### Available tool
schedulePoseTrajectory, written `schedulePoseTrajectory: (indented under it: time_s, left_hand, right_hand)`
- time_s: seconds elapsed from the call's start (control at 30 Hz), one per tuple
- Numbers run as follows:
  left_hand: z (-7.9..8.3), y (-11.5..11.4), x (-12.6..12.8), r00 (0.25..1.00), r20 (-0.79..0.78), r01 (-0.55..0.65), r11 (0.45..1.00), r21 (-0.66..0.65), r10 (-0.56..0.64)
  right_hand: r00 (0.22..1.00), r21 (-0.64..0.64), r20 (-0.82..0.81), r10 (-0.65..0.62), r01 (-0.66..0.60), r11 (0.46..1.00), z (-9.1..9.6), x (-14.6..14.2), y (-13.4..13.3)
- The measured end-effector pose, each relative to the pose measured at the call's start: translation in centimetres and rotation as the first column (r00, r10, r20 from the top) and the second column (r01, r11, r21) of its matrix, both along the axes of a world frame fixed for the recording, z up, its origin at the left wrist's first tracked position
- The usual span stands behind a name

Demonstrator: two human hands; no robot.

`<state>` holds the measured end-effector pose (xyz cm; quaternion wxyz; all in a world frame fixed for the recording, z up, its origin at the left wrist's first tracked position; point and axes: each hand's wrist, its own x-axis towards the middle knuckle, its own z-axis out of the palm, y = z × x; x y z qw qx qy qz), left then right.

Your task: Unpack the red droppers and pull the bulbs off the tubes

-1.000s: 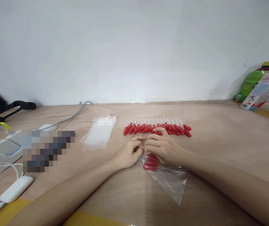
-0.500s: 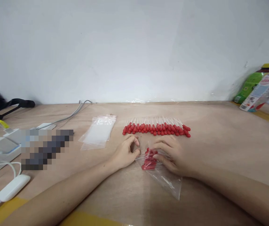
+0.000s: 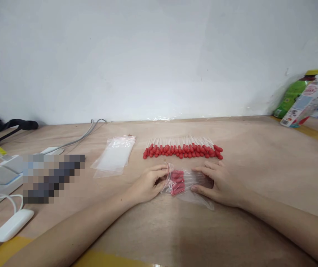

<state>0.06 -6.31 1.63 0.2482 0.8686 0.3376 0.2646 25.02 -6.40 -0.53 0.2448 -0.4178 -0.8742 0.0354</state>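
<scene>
A clear bag (image 3: 196, 201) lies on the table (image 3: 136, 237), on the near side of the long row of droppers (image 3: 182, 151), with a small gap between them. Half a second ago it slanted toward the person. Now it has been turned and lies almost level with the row. The red ends of a few bagged droppers (image 3: 178, 183) show through the plastic, with their clear stems pointing the same way as the row's right end.

The left hand (image 3: 151, 181) has come in to the mouth of the bag, just in front of the row's left part. Its thumb and fingers look bent in and seem to pinch the bag's edge. The right hand (image 3: 226, 183) has gone from the red ends to the stem end, in front of the row's right part. Its thumb and fingers curve around that end with a space between them. It is too hard to tell if they squeeze it.

So both ends of the bag now have a hand by them, and the droppers look well inside, though the bag does not look closed yet. The row looks the same as before, and the spare bags (image 3: 114, 157) still lie to its left.
</scene>
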Motion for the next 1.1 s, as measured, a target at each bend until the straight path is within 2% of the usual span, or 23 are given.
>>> schedulePoseTrajectory:
  time_s: [0.13, 0.23, 0.4, 0.57, 0.67, 0.87, 1.0, 1.1]
  left_hand:
    - [0.2, 0.4, -0.2, 0.999, 0.015, 0.049, 0.988, -0.149, -0.047]
    - [0.2, 0.5, -0.1, 0.999, -0.016, 0.030, 0.983, -0.184, -0.033]
    - [0.5, -0.2, 0.3, 0.994, -0.097, -0.049, 0.996, -0.068, 0.042]
    - [0.9, -0.6, 0.6, 0.994, -0.105, 0.029, 0.993, 0.119, -0.016]
    - [0.9, -0.5, 0.7, 0.991, -0.125, 0.066, 0.991, 0.119, -0.051]
    - [0.7, -0.4, 0.5, 0.989, -0.150, 0.012, 0.986, 0.169, 0.014]
    - [0.6, -0.1, 0.3, 0.993, -0.083, 0.100, 0.981, 0.164, -0.088]
    - [0.1, 0.1, 0.4, 0.996, 0.015, 0.091, 0.992, 0.089, -0.093]
  right_hand:
    - [0.997, 0.103, 0.053, -0.049, 0.043, 0.994, -0.1, -0.4, -0.2]
    - [0.994, 0.165, 0.072, -0.079, 0.066, 0.984, -0.1, -0.7, -0.3]
    - [0.994, 0.192, 0.057, -0.097, 0.085, 0.978, -0.5, -0.9, 0.0]
    - [0.994, 0.198, 0.043, -0.098, 0.087, 0.976, -0.8, -1.0, 0.1]
    - [0.994, 0.194, 0.040, -0.102, 0.092, 0.977, -0.8, -1.0, 0.2]
    - [0.995, 0.186, 0.041, -0.093, 0.084, 0.979, -0.7, -1.0, 0.1]
    - [0.994, 0.202, 0.062, -0.087, 0.073, 0.977, -0.6, -0.9, 0.1]
    - [0.994, 0.218, 0.067, -0.089, 0.072, 0.973, -0.6, -0.9, 0.0]
